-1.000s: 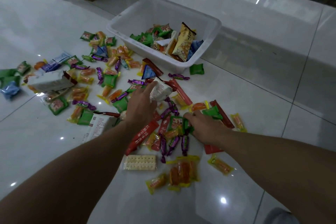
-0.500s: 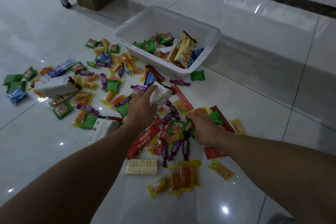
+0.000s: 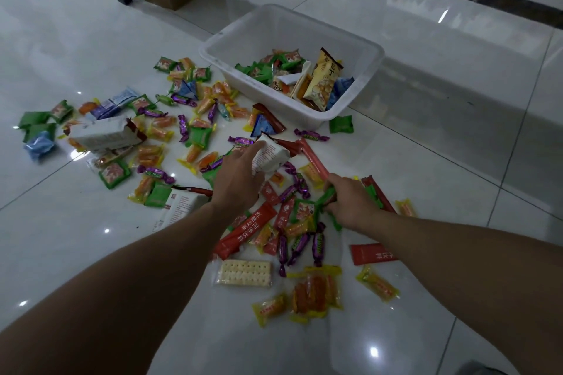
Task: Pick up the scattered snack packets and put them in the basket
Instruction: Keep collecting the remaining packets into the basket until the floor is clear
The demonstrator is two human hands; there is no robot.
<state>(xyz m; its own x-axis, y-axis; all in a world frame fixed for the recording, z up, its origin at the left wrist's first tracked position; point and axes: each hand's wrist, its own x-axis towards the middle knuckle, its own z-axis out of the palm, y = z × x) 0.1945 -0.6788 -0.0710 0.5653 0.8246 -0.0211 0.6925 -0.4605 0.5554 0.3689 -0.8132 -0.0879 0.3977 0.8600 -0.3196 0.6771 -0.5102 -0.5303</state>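
Left hand curled round white packet at its 1 o'clock, right hand clutching green packets at its 9 o'clock, basket beyond at 12 o'clock

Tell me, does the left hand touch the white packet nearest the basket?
Touching. The head view shows the left hand gripping the white packet, fingers curled over it.

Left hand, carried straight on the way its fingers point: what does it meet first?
The left hand, gripping a white packet, points toward the basket. Likely first: the blue packet on the floor before its near wall; if the hand is raised, the wall itself. Height is unclear.
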